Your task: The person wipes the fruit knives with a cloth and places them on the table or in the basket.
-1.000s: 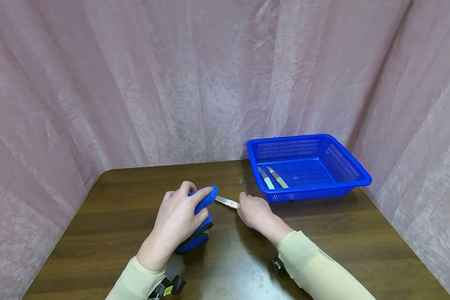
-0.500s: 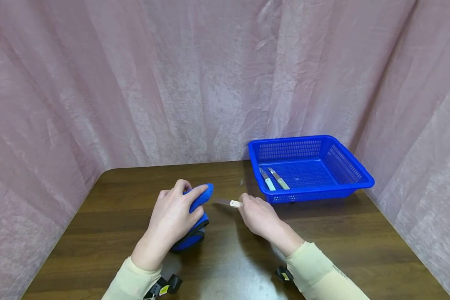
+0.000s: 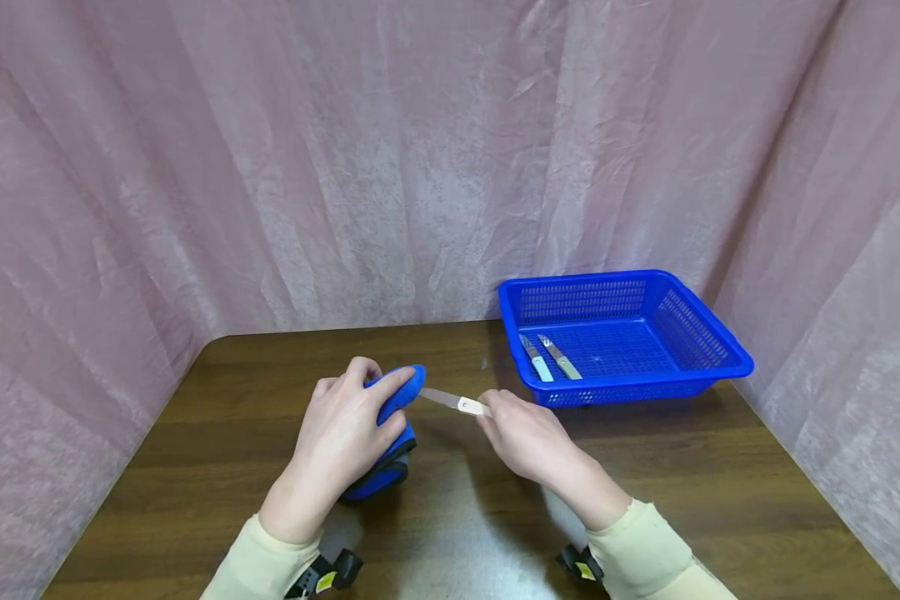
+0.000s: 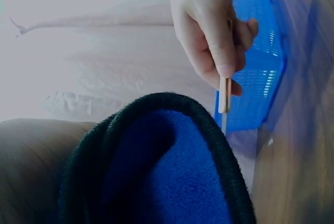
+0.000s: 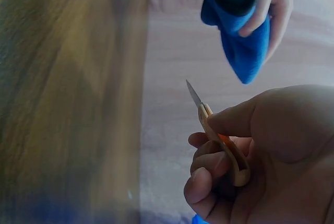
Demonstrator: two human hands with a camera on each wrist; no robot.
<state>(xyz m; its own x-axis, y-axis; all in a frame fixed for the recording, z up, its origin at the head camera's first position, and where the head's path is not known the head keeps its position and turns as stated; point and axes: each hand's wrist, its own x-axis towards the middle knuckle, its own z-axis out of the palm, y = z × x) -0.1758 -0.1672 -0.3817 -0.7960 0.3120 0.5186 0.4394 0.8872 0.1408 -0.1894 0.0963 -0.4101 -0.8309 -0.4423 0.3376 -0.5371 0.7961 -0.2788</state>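
My left hand [image 3: 343,437] grips a folded blue cloth [image 3: 399,406] with black edging, its thumb and fingers bent around it. To the right, my right hand [image 3: 527,435] holds a folding knife [image 3: 472,407] by its cream handle, blade out. The blade points left toward the cloth. In the right wrist view, the tip of the knife [image 5: 194,94] is apart from the cloth [image 5: 245,57], and the fingers curl around the slotted handle. The cloth [image 4: 182,172] fills the lower part of the left wrist view and hides most of the blade there.
A blue plastic basket [image 3: 645,382] stands at the back right of the brown wooden table [image 3: 270,392]. Two knives with open blades lie in its left side, one with a whitish handle [image 3: 543,369] and one with a beige handle [image 3: 568,367]. Pink curtains [image 3: 390,167] hang behind and beside the table.
The knife and my right hand have shifted right, and the blade tip has come clear of the cloth. The knife has turned in the hand. My left hand has drifted slightly left with the cloth.
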